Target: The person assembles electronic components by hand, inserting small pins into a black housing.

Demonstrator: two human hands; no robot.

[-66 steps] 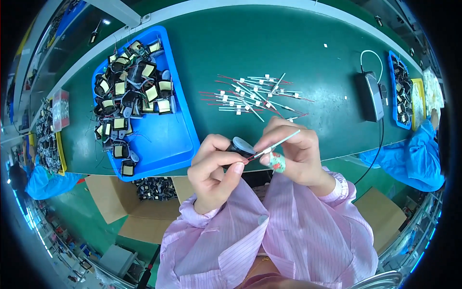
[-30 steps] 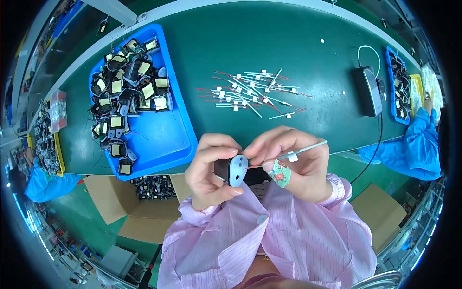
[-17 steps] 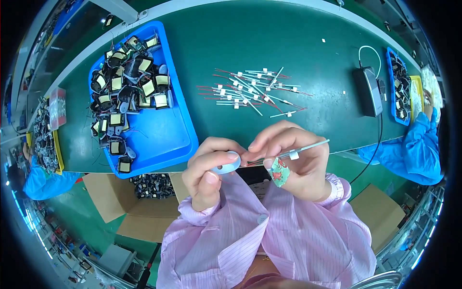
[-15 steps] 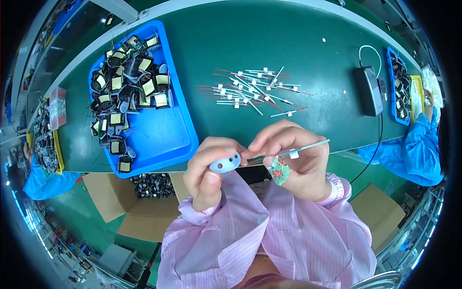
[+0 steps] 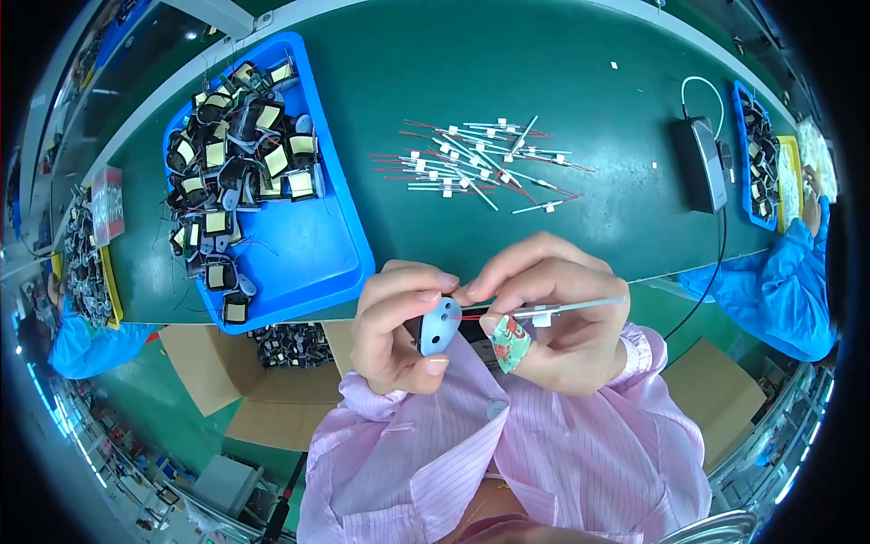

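Observation:
My left hand (image 5: 390,328) grips a small black part with a grey-blue oval end plate (image 5: 440,328) that has several round holes and faces right. Pinched in my right hand (image 5: 571,344) is a wire lead (image 5: 584,306) with thin red wires, a pale sleeve and a white tag. Its red wire ends reach the holed plate; whether they go into a hole I cannot make out. A green patterned wrap (image 5: 510,344) covers my right thumb. Beyond my hands lies a loose pile of similar wire leads (image 5: 480,159) on the green table (image 5: 507,72).
On the left, a blue tray (image 5: 299,263) holds many black parts with cream pads. Below it, an open cardboard box (image 5: 272,417) contains more. A black adapter box (image 5: 698,163) with a cable stands at right. Co-workers' blue sleeves (image 5: 788,299) show at both sides.
My left hand has turned the holed part, so its plate now stands more upright. My right fingers have brought the red wire ends up against it.

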